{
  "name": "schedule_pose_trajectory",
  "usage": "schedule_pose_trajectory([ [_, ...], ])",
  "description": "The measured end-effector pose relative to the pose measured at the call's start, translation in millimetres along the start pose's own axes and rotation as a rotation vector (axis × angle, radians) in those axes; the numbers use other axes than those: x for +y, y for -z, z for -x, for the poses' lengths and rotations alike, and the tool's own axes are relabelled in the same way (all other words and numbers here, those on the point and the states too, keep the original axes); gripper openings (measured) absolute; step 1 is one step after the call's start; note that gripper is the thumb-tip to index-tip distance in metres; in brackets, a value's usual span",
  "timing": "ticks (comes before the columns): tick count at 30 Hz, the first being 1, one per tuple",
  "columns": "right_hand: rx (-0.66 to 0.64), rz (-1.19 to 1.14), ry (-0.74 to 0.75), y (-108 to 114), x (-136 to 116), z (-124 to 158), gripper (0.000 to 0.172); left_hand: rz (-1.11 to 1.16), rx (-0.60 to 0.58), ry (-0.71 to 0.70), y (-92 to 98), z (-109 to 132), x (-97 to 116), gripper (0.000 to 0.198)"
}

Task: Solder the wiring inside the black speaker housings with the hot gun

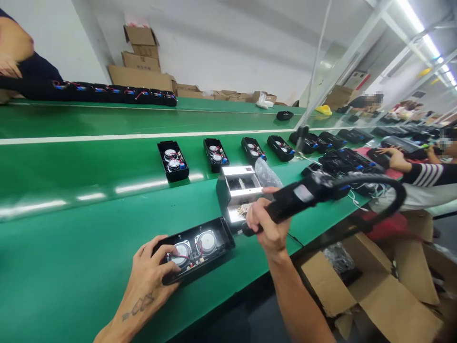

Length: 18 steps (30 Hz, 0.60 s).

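A black speaker housing [224, 238] with two round white-coned speakers and thin red and black wires lies open side up on the green bench. My left hand [153, 262] grips its left end, fingers bent over the edge beside one speaker. In my right hand [267, 224] is a black power screwdriver [294, 197], its tip pointing left just off the housing's right end. From the tool's rear a thick black cable curves away to the right. Behind the housing stands a silver and black screw feeder [237, 188], partly covered by my right hand.
Several similar open housings [173, 161] sit in a row along the green conveyor [89, 162]. A clear plastic bag [267, 174] lies by the feeder. Open cardboard boxes [396, 305] stand below right. Co-workers' arms show at right, by a striped sleeve [430, 175], and upper left.
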State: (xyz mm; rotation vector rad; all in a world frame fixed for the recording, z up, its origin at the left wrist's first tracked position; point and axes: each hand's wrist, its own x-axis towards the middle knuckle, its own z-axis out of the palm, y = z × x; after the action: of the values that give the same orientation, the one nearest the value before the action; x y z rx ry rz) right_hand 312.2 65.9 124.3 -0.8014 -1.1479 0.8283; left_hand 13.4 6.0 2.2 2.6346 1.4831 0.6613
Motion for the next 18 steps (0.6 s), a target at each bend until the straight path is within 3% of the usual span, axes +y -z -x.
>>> schedule_pose_trajectory([
  [6, -0.121, -0.181, -0.024, -31.5, 0.5, 43.9, 0.029, 0.05, 0.003, 0.035, 4.7, -1.9, 9.6, 0.015],
  [11, -0.148, -0.146, -0.046, -40.4, 10.6, 48.9, 0.026, 0.08, 0.03, 0.102, 7.2, -4.2, 19.8, 0.019],
  [18, -0.17, -0.198, -0.017, -42.9, 11.1, 48.0, 0.027, 0.089, 0.036, 0.066, 6.0, -3.8, 17.5, 0.017],
])
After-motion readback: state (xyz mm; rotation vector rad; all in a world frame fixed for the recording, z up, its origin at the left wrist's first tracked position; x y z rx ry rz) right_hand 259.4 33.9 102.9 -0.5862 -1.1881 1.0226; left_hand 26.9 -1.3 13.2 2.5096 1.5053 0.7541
